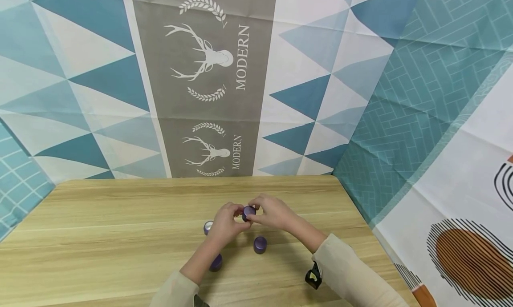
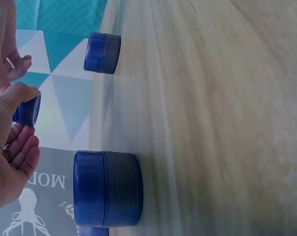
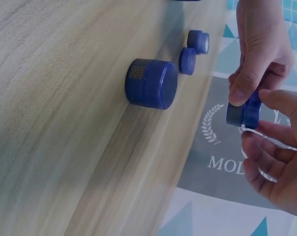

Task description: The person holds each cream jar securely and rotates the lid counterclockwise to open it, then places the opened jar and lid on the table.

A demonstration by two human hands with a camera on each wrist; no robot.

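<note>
The left hand [image 1: 224, 224] and the right hand [image 1: 275, 212] meet over the middle of the wooden table [image 1: 120, 236], both pinching one small purple jar [image 1: 249, 212] held just above it; the left thumb presses on its labelled side, while the right thumb and a finger grip its other part, the remaining right fingers loosely bent; to the near right of the held jar, between the forearms, a capped jar [image 1: 260, 245] stands upright on the wood; a dark purple jar [image 1: 216, 263] stands to the near left, partly hidden under the left forearm; a pale-topped jar [image 1: 208, 227] sits left of the left hand, which covers part of it; beside that one lies a low purple cap [image 3: 187, 61], either touching it or nearly so, I cannot tell which; a black device [image 1: 313, 276] hangs at the right cuff; at the far edge rises a patterned cloth [image 1: 300, 93] with triangles, deer heads and the word MODERN; a teal and white cloth [image 1: 437, 75] borders the right, a blue grid-patterned cloth [image 1: 18, 178] the left.
</note>
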